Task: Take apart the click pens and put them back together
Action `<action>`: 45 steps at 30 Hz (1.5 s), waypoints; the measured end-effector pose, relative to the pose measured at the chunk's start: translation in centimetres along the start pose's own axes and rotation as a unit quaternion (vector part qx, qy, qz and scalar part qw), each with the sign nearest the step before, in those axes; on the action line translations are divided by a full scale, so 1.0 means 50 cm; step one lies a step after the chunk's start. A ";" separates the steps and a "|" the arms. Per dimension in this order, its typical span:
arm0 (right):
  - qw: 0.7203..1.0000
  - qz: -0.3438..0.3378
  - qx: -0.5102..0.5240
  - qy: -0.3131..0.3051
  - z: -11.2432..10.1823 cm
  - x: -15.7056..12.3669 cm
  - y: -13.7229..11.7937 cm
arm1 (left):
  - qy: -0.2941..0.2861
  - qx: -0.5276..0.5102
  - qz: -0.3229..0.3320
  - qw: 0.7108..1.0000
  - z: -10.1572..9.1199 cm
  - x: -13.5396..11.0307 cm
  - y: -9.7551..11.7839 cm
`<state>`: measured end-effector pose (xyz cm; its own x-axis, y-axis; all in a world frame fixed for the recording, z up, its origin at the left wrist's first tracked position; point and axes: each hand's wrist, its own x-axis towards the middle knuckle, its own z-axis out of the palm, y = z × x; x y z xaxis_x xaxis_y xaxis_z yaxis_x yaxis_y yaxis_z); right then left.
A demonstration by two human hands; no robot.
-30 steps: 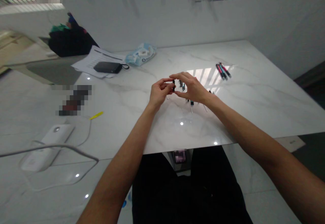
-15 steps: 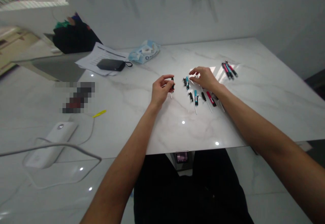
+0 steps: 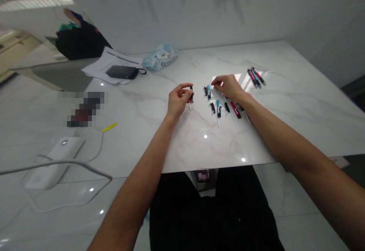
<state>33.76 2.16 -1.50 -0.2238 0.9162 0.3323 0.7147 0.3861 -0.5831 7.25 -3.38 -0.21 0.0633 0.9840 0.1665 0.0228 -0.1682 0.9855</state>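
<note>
My left hand (image 3: 178, 101) pinches a small black pen part (image 3: 191, 93) upright, with a white stick like a refill (image 3: 190, 106) just below it. To its right, my right hand (image 3: 229, 87) hovers low over the table with thumb and forefinger drawn together; what sits between them is too small to make out. Close to those fingertips lie a blue pen barrel (image 3: 209, 92) and a black pen part (image 3: 205, 90). Nearer me is a row of another blue barrel (image 3: 218, 108), black parts (image 3: 212, 108), a red barrel (image 3: 235, 109) and thin white refills (image 3: 218, 120). My right wrist partly covers this row.
Several whole pens (image 3: 256, 78) lie together at the right on the marble table (image 3: 302, 122). Behind on the left are a blue-white packet (image 3: 160, 57), papers (image 3: 95, 67) and a black pouch (image 3: 122, 72). A white device (image 3: 55, 163) with a cable is front left.
The thumb and forefinger of my right hand have come closer together. My left hand still holds the black part. The whole view has shifted slightly.
</note>
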 end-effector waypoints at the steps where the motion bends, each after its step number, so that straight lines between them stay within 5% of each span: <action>1: 1.000 -0.005 0.009 0.013 -0.002 0.000 0.000 | -0.001 -0.001 0.002 1.000 0.000 0.000 -0.001; 8: 0.976 0.001 0.184 0.118 -0.013 -0.001 -0.051 | -0.008 0.041 0.033 0.999 -0.001 0.004 -0.006; 17: 0.919 0.006 0.393 0.041 0.025 -0.074 -0.156 | -0.041 0.071 0.078 0.994 0.010 0.000 -0.015; 24: 0.914 0.004 0.406 -0.001 0.044 -0.108 -0.156 | -0.058 0.069 0.070 0.994 0.012 -0.010 -0.009; 35: 0.912 0.022 0.407 0.051 0.047 -0.110 -0.160 | -0.067 0.065 0.063 0.994 0.017 -0.021 0.002; 45: 0.916 0.031 0.399 0.022 0.036 -0.104 -0.155 | -0.079 0.071 0.056 0.993 0.017 -0.029 0.014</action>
<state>28.18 -5.40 -0.02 -0.1592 0.9407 0.2996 0.0086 0.3048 -0.9524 8.02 -4.97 0.19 0.2280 0.9391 0.2570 0.1466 -0.2941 0.9445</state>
